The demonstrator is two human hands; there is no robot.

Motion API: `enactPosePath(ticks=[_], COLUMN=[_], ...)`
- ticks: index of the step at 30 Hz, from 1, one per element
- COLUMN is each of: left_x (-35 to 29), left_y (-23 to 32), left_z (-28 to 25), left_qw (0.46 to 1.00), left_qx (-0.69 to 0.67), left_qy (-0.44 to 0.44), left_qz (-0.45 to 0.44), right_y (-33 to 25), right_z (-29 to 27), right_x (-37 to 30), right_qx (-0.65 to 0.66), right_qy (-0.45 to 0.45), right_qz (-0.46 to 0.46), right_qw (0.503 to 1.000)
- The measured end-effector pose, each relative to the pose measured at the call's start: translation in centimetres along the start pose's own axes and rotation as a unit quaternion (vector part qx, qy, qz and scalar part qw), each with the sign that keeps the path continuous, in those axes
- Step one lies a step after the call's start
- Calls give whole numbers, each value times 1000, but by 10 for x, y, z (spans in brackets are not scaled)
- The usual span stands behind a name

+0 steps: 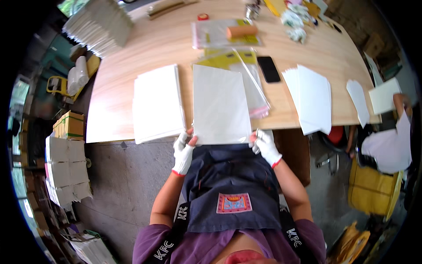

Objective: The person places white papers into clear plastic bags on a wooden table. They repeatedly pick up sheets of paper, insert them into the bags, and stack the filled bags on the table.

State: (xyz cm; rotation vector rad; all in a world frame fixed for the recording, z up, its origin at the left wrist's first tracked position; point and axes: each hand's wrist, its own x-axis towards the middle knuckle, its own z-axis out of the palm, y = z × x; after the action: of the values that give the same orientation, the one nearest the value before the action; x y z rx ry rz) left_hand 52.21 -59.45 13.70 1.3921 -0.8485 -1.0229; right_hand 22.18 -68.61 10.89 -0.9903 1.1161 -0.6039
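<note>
A pale grey-white sheet in what looks like a clear plastic bag (221,105) lies over the table's near edge, its lower end toward my body. My left hand (184,148), in a white glove with bare fingertips and a red cuff, pinches its near left corner. At the near right corner, my right hand (263,145), gloved the same way, grips the bag's edge. Beneath it and to the right, a pile of clear plastic bags (257,94) with yellow showing through sticks out. To the left lies a stack of white sheets (157,103).
A black phone (268,69) and a fanned white paper stack (310,100) lie to the right. Farther back are more plastic bags (211,34) under an orange-brown roll (241,31). A tall paper stack (99,27) stands far left. A person (387,145) sits at the right.
</note>
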Motion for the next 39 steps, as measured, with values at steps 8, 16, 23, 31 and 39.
enactPosePath(ticks=[8,16,23,31,39], left_x=[30,57,50,53,78], left_y=[24,-63,-35,8,29], left_z=[-155,-210,-197,-148,54], left_qw=[949,892,828,799,786], left_qx=[201,393,532,505,490], left_qy=[209,169,134,192,-93], left_qz=[123,147,121,265,365], right_y=[-54,-60,-71,-68,-62], right_z=[182,155,-94,-157,-187], right_x=[83,62,-12,-14,-19], right_qx=[-57,-156,-544,-671,-715], right_qy=[-128,-72,391,369,346], right_qz=[-55,-164,-215,-149,-221], right_qw=[989,971,711,626,567])
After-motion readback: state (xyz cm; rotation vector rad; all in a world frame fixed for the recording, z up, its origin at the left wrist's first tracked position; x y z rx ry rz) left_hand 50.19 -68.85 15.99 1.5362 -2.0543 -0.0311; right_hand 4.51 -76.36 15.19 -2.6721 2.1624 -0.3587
